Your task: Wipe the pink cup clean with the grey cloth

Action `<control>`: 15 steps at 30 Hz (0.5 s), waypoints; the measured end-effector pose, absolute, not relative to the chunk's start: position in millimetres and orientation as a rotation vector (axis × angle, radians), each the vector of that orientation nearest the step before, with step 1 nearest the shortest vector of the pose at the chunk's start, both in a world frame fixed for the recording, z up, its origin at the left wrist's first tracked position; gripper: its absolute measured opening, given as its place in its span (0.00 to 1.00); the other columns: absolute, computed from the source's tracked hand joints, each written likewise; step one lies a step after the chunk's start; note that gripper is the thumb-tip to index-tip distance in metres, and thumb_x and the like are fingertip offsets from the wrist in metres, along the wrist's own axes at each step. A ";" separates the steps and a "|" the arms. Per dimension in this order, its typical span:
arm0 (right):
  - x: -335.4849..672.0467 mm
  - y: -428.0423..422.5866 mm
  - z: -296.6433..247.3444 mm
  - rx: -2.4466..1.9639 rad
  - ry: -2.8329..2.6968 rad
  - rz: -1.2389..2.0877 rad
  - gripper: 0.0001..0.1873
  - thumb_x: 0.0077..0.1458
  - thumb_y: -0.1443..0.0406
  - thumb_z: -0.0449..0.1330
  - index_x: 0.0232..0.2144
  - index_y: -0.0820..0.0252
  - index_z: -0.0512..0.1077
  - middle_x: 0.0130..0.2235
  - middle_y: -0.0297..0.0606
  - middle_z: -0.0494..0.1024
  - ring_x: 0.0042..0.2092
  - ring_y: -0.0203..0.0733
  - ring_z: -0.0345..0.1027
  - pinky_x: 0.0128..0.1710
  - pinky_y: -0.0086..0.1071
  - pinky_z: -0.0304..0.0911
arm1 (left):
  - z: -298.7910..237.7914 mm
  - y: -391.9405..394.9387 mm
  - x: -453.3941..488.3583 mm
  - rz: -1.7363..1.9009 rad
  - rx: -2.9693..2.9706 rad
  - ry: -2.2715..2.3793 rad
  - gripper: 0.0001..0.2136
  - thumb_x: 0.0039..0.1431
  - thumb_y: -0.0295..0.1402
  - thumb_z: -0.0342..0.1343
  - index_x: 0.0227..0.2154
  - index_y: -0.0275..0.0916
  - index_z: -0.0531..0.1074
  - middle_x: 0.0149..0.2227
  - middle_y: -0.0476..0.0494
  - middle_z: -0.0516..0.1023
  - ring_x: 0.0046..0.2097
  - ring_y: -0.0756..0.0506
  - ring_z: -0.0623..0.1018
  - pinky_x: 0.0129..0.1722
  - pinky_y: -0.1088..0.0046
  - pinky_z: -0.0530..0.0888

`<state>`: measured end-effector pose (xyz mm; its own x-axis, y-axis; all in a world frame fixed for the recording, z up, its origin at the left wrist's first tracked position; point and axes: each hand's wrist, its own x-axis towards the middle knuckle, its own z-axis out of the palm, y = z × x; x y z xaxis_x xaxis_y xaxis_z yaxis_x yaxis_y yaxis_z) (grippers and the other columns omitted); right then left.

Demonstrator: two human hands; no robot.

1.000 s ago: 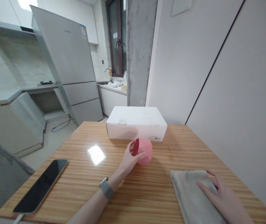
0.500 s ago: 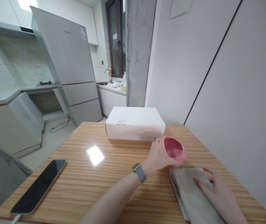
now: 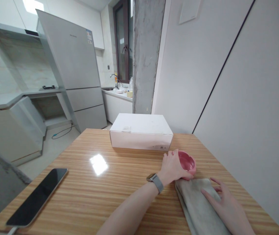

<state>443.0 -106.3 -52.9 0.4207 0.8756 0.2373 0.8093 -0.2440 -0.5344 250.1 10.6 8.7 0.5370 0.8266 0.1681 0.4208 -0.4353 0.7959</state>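
My left hand (image 3: 172, 167) is wrapped round a small pink bowl (image 3: 187, 162), which sits upright on the wooden table (image 3: 100, 192) just beyond the far edge of a folded grey cloth (image 3: 198, 205). A watch with a grey strap is on that wrist. My right hand (image 3: 225, 204) lies flat on the cloth with its fingers stretched out, holding nothing. A white cardboard box (image 3: 141, 132) stands shut behind the bowl.
A black phone (image 3: 37, 195) with a cable lies near the table's left front corner. A white wall runs along the table's right side. Beyond the table are a grey pillar (image 3: 145, 55), a fridge (image 3: 73, 68) and kitchen counters.
My left hand carried the pink bowl from the table's middle to the right, turned it upright and set it down at the cloth's far edge. My right hand stayed on the cloth.
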 end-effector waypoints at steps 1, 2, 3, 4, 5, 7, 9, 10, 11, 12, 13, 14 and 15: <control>443.1 -106.6 -53.5 -2.088 -1.431 0.126 0.33 0.50 0.47 0.52 0.52 0.61 0.61 0.40 0.48 0.75 0.44 0.59 0.73 0.43 0.46 0.66 | 8.4 11.2 251.0 0.721 2.087 1.048 0.46 0.30 0.48 0.68 0.55 0.35 0.61 0.53 0.28 0.67 0.52 0.28 0.66 0.53 0.52 0.60; 442.8 -107.0 -53.8 -2.091 -1.443 0.105 0.34 0.51 0.47 0.51 0.53 0.61 0.60 0.41 0.48 0.74 0.44 0.59 0.73 0.44 0.47 0.65 | 7.9 11.8 252.0 0.719 2.114 1.085 0.46 0.29 0.49 0.68 0.55 0.35 0.61 0.52 0.29 0.68 0.51 0.29 0.67 0.52 0.53 0.61; 442.3 -107.3 -53.8 -2.094 -1.456 0.084 0.34 0.51 0.47 0.51 0.54 0.62 0.59 0.42 0.49 0.73 0.45 0.59 0.72 0.45 0.47 0.65 | 7.2 12.4 253.1 0.714 2.138 1.111 0.47 0.28 0.49 0.68 0.55 0.35 0.61 0.52 0.29 0.69 0.51 0.29 0.68 0.52 0.54 0.61; 441.5 -107.5 -53.4 -2.098 -1.468 0.064 0.35 0.52 0.47 0.50 0.55 0.62 0.59 0.43 0.49 0.72 0.46 0.59 0.71 0.45 0.48 0.65 | 6.3 13.1 254.3 0.706 2.154 1.119 0.48 0.28 0.50 0.68 0.55 0.34 0.61 0.52 0.29 0.69 0.51 0.29 0.68 0.52 0.54 0.61; 440.4 -107.5 -52.6 -2.103 -1.474 0.044 0.35 0.52 0.46 0.49 0.55 0.62 0.59 0.44 0.50 0.71 0.46 0.60 0.71 0.46 0.49 0.64 | 5.2 13.8 255.5 0.701 2.162 1.123 0.48 0.28 0.50 0.68 0.55 0.34 0.61 0.52 0.29 0.69 0.51 0.29 0.68 0.52 0.54 0.61; 437.6 -107.1 -49.4 -2.083 -1.466 0.007 0.37 0.52 0.45 0.49 0.56 0.64 0.59 0.45 0.51 0.70 0.45 0.60 0.70 0.46 0.49 0.64 | 2.6 15.0 257.7 0.701 2.169 1.124 0.49 0.29 0.51 0.68 0.56 0.33 0.61 0.52 0.28 0.69 0.51 0.29 0.68 0.52 0.53 0.62; 433.7 -106.1 -43.4 -2.020 -1.434 -0.048 0.37 0.52 0.44 0.49 0.55 0.65 0.60 0.46 0.51 0.70 0.46 0.59 0.70 0.47 0.49 0.64 | 1.3 15.5 258.6 0.720 2.157 1.111 0.52 0.29 0.50 0.68 0.59 0.31 0.58 0.53 0.27 0.68 0.52 0.28 0.68 0.53 0.53 0.61; 431.1 -105.8 -39.1 -1.981 -1.413 -0.076 0.36 0.52 0.44 0.49 0.54 0.64 0.61 0.46 0.51 0.70 0.46 0.58 0.69 0.48 0.48 0.64 | 2.0 15.1 258.0 0.733 2.144 1.095 0.54 0.29 0.50 0.69 0.61 0.30 0.55 0.54 0.26 0.67 0.53 0.28 0.67 0.54 0.52 0.60; 427.8 -105.7 -34.1 -1.945 -1.395 -0.099 0.35 0.53 0.45 0.49 0.53 0.64 0.62 0.47 0.50 0.70 0.46 0.57 0.69 0.48 0.48 0.64 | 4.0 14.0 256.4 0.742 2.123 1.070 0.57 0.29 0.49 0.69 0.63 0.30 0.52 0.56 0.25 0.65 0.55 0.28 0.66 0.55 0.52 0.59; 423.9 -106.1 -28.4 -1.918 -1.380 -0.108 0.33 0.53 0.46 0.49 0.53 0.62 0.63 0.46 0.49 0.71 0.46 0.56 0.69 0.48 0.48 0.63 | 7.4 12.1 253.5 0.753 2.092 1.038 0.58 0.30 0.50 0.69 0.64 0.30 0.49 0.58 0.25 0.63 0.57 0.27 0.64 0.57 0.52 0.58; 419.0 -107.1 -22.4 -1.885 -1.364 -0.094 0.30 0.54 0.47 0.50 0.51 0.60 0.65 0.46 0.48 0.71 0.45 0.55 0.70 0.49 0.48 0.63 | 12.3 9.2 249.0 0.767 2.053 1.000 0.58 0.31 0.50 0.69 0.64 0.30 0.48 0.59 0.25 0.62 0.59 0.28 0.62 0.58 0.52 0.57; 413.2 -108.7 -16.2 -1.850 -1.351 -0.061 0.28 0.54 0.47 0.50 0.49 0.58 0.66 0.47 0.47 0.72 0.44 0.54 0.71 0.49 0.48 0.63 | 18.3 5.2 242.7 0.783 2.002 0.954 0.56 0.33 0.50 0.68 0.64 0.31 0.49 0.61 0.26 0.61 0.60 0.28 0.60 0.59 0.52 0.56; 406.2 -111.0 -10.1 -1.804 -1.336 -0.005 0.25 0.54 0.48 0.51 0.47 0.57 0.67 0.47 0.46 0.73 0.43 0.52 0.71 0.49 0.47 0.64 | 24.9 0.1 234.6 0.812 1.944 0.909 0.52 0.36 0.49 0.68 0.63 0.33 0.53 0.61 0.28 0.61 0.61 0.29 0.60 0.60 0.53 0.56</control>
<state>406.2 -111.0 -10.1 0.4249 0.7751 0.4677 0.7784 -0.0491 -0.6258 234.6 0.1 24.9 0.5311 0.8230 0.2016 0.2923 -0.4012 0.8681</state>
